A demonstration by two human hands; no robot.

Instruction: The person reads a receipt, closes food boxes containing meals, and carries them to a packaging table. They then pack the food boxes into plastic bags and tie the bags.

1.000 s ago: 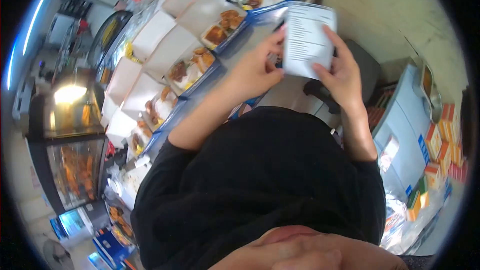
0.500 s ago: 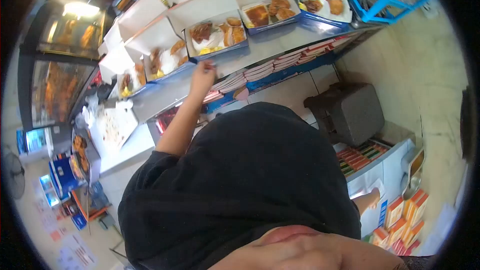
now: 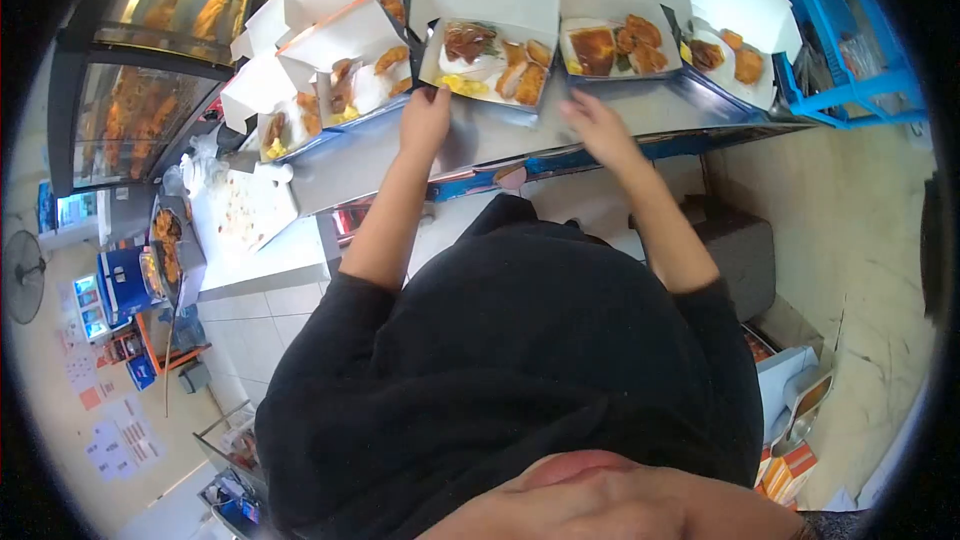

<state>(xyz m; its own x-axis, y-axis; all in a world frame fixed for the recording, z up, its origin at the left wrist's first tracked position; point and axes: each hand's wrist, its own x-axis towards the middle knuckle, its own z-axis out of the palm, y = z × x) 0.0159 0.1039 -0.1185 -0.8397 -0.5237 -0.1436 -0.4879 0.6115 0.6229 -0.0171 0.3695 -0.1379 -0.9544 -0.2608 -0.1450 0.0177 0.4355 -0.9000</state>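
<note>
Open food boxes with white lids stand in rows along the metal counter (image 3: 500,138). My left hand (image 3: 426,116) touches the lower left corner of the middle box (image 3: 484,90), which holds dark meat, yellow egg, rice and sliced fried pieces; its fingertips are partly hidden at the box edge. My right hand (image 3: 597,126) is over the counter, just below the gap between the middle box and the box with a brown slab and fried pieces (image 3: 620,48). Its fingers are apart, with nothing in them.
Blue plastic racks (image 3: 850,50) stand at the right end of the counter. A lit glass cabinet (image 3: 140,120) with roasted meat is at the left, near a white cutting board (image 3: 240,208). A dark grey bin-like object (image 3: 735,250) stands below the counter.
The white printed paper seen in both hands earlier is no longer in them. My right hand has come up from the lower right to the counter. My left hand now reaches the middle box.
</note>
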